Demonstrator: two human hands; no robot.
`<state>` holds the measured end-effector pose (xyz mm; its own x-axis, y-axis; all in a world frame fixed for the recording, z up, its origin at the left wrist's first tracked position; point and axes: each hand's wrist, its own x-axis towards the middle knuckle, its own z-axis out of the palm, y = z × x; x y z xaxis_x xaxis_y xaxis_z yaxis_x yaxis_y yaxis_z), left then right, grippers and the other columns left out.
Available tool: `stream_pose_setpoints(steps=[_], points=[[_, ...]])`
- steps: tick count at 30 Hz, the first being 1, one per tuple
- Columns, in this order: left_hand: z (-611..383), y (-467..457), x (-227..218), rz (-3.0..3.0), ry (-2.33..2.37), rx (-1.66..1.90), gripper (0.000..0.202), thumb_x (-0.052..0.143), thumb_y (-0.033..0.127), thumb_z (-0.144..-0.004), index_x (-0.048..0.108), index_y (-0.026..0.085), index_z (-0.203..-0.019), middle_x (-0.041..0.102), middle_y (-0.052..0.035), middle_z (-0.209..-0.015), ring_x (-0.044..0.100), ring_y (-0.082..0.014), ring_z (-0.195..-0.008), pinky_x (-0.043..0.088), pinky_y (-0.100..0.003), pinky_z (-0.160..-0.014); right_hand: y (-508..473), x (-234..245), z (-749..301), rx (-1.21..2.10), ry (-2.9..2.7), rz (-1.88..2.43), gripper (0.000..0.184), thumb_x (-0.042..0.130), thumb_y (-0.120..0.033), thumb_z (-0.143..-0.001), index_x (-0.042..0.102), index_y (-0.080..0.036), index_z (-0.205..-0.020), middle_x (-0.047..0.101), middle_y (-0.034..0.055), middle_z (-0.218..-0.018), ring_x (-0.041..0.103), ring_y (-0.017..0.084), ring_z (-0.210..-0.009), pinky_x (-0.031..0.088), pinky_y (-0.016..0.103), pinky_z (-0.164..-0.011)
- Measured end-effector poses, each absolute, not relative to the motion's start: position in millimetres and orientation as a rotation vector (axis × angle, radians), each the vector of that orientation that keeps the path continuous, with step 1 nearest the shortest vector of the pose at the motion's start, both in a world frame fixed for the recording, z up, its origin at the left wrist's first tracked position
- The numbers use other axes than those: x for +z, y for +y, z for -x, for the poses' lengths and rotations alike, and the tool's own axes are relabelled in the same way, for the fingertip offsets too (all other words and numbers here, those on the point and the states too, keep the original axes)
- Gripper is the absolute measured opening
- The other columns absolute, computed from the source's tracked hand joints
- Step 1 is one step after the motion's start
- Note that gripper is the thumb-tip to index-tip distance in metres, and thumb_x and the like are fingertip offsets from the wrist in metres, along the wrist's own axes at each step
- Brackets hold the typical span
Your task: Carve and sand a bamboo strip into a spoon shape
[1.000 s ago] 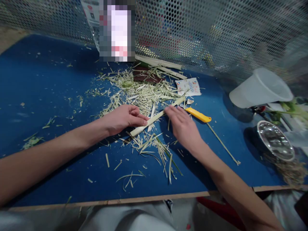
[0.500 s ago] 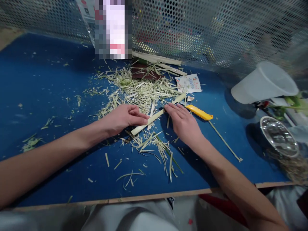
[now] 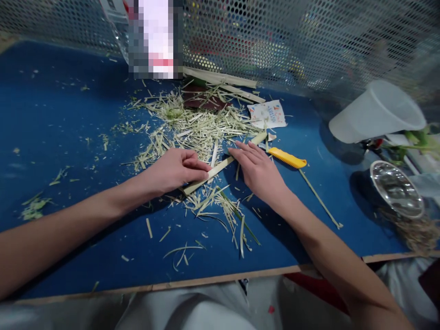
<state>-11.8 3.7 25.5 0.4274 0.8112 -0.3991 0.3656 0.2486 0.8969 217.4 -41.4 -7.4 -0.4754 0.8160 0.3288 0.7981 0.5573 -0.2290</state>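
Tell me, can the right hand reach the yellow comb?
Probably yes. The right hand lies right beside the yellow comb, with only blue tabletop showing between them. The pale plant strip runs past the fingers on the far side, so it seems not to block.

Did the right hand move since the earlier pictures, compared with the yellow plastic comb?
Yes. The right hand moved left, away from the yellow plastic comb.

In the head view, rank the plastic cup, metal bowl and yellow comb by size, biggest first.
1. The plastic cup
2. The metal bowl
3. The yellow comb

Nearness to the camera leaves cup versus bowl unsure.
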Motion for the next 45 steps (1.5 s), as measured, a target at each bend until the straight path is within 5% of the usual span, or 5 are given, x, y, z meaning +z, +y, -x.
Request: stream_pose_setpoints(steps=[11,22,29,36,45], points=[[14,6,23,-1.306,1.106,0.385,0.043,0.081,0.028,-0.064,0.038,0.022,-0.057,0.078,-0.0084,-0.096,0.068,-0.0293,-0.112,0.05,-0.037,-0.086,-53,2,-220,0.824,-1.553,1.262,0.033,0.041,-0.032,-0.104,0.059,-0.028,-0.13,0.07,0.0052,-0.126,0.071,0.021,-0.11,0.061,0.041,-0.089],[12,5,25,-1.255,1.082,0.404,0.04,0.083,0.032,-0.062,0.045,0.022,-0.058,0.078,-0.0075,-0.101,0.069,-0.0279,-0.109,0.051,-0.036,-0.085,-51,4,-221,1.057,-1.326,1.238,0.027,0.047,-0.036,-0.099,0.061,-0.027,-0.12,0.073,0.004,-0.098,0.071,0.018,-0.085,0.059,0.033,-0.066],[9,2,25,-1.18,1.076,0.413,0.039,0.083,0.029,-0.063,0.044,0.023,-0.062,0.077,-0.0076,-0.096,0.068,-0.0264,-0.109,0.052,-0.032,-0.082,-45,-5,-223,0.993,-1.225,1.31,0.023,0.062,-0.038,-0.092,0.061,-0.026,-0.111,0.067,-0.0003,-0.09,0.07,0.015,-0.08,0.061,0.031,-0.071],[8,1,25,-0.954,1.067,0.419,0.034,0.085,0.032,-0.066,0.057,0.023,-0.083,0.076,-0.0041,-0.087,0.076,-0.0262,-0.09,0.057,-0.035,-0.075,-41,-8,-229,0.788,-1.336,1.408,0.019,0.062,-0.043,-0.093,0.059,-0.025,-0.097,0.06,-0.003,-0.078,0.056,0.008,-0.05,0.048,0.024,-0.044],[4,-4,24,-0.74,0.978,0.536,0.034,0.082,0.016,-0.069,0.074,0.018,-0.103,0.078,-0.0103,-0.106,0.07,-0.0232,-0.111,0.054,-0.031,-0.102,-30,-19,-242,-0.059,-1.939,1.445,0.028,0.048,-0.026,-0.1,0.07,-0.025,-0.118,0.057,0.0085,-0.101,0.062,0.017,-0.083,0.058,0.035,-0.074]])
